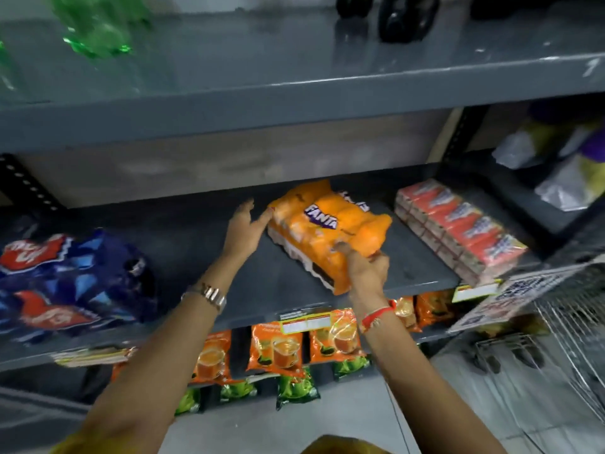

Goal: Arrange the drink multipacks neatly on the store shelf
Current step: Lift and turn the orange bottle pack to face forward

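Observation:
An orange Fanta multipack (330,227) lies at an angle on the grey middle shelf (203,231). My right hand (365,267) grips its near corner from the front. My left hand (245,229) has its fingers spread, and they touch the pack's left side. A blue multipack (72,280) with red logos rests on the same shelf at the far left. To the right of the Fanta pack sits a red multipack of small cartons (458,231), also angled, with its near end at the shelf edge.
Green bottles (95,27) and dark bottles (406,14) stand on the upper shelf. Orange and green pouches (278,352) hang below the middle shelf. A wire basket (569,326) stands at the right, with a paper sign on its rim. Bags fill a side rack at the far right.

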A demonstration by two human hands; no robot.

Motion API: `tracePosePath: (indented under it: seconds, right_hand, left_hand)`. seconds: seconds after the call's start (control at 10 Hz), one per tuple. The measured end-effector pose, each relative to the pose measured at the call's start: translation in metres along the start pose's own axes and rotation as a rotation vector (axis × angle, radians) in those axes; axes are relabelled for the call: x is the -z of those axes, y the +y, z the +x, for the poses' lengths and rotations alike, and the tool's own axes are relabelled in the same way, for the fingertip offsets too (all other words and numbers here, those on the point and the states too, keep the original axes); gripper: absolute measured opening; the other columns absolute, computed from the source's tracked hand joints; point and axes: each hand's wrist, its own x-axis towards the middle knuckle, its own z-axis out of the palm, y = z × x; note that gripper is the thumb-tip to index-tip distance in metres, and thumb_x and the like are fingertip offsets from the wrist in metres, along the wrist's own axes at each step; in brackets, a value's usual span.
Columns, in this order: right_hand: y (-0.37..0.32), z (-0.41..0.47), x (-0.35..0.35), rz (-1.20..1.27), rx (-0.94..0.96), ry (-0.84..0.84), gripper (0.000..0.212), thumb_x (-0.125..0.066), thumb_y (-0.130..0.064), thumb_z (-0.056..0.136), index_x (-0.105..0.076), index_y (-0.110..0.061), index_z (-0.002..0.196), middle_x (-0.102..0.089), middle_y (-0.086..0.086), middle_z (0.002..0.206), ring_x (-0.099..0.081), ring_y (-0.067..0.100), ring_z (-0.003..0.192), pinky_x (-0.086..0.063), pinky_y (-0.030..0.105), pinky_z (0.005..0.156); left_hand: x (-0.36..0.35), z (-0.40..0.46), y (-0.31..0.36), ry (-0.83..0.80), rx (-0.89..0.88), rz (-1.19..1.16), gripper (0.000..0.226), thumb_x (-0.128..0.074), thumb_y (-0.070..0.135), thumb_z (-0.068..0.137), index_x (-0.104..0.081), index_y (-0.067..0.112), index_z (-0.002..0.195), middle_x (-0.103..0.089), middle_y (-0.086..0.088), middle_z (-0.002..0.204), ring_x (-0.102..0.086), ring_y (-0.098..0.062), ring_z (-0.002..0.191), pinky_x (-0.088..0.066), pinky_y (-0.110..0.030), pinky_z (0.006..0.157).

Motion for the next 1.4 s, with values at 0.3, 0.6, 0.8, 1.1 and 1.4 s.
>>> tracePosePath:
  seconds: [0.3,0.6,0.8,1.1,1.4]
  right_hand:
    - [-0.036,0.068,0.036,-0.241,0.386,-0.538,0.079,-0.078,-0.014,0.073,-0.033,-0.014,0.138,-0.047,-0.005,0.12,-0.049,0.024,0.122,-0.047,0.04,0.1]
    - [-0.016,0.092,0.038,-0.488,0.664,-0.653,0.082,-0.082,-0.009,0.068,-0.025,-0.016,0.127,-0.038,-0.001,0.126,-0.041,0.017,0.118,-0.048,0.039,0.097]
    - [-0.045,0.1,0.025,-0.099,0.407,-0.548,0.061,-0.05,-0.043,0.091,-0.026,-0.018,0.141,-0.038,-0.004,0.135,-0.038,0.009,0.125,-0.031,0.019,0.099]
    - [-0.034,0.102,0.022,-0.289,0.404,-0.602,0.048,-0.031,-0.048,0.097,-0.039,-0.02,0.135,-0.05,-0.001,0.128,-0.053,0.01,0.11,-0.041,0.019,0.085]
    - [0.035,0.007,0.04,-0.258,0.574,-0.959,0.038,-0.064,-0.016,0.083,-0.044,-0.025,0.114,-0.053,-0.009,0.115,-0.059,0.001,0.108,-0.051,0.019,0.089]
  left_hand:
    - [-0.006,0.017,-0.005,-0.155,0.18,-0.241,0.025,-0.074,0.009,0.072,-0.065,0.007,0.095,-0.067,-0.013,0.103,-0.064,-0.019,0.083,-0.053,-0.021,0.07]
    - [-0.037,-0.032,-0.05,0.056,0.089,-0.272,0.073,-0.081,-0.004,0.058,-0.046,0.014,0.12,-0.06,-0.003,0.113,-0.058,-0.015,0.099,-0.05,-0.022,0.074]
    - [-0.051,-0.055,-0.039,0.352,0.109,-0.298,0.073,-0.083,0.002,0.059,-0.043,0.004,0.12,-0.055,-0.005,0.106,-0.057,-0.018,0.092,-0.047,-0.023,0.072]
    - [-0.041,-0.056,-0.011,0.067,0.228,-0.493,0.062,-0.024,0.062,0.089,-0.064,0.015,0.086,-0.069,-0.008,0.084,-0.068,-0.018,0.078,-0.054,-0.029,0.068]
    - [0.009,0.014,0.056,-0.375,0.284,-0.015,0.103,-0.004,0.086,0.068,-0.05,0.019,0.131,-0.055,-0.014,0.135,-0.052,-0.03,0.121,-0.032,-0.047,0.111]
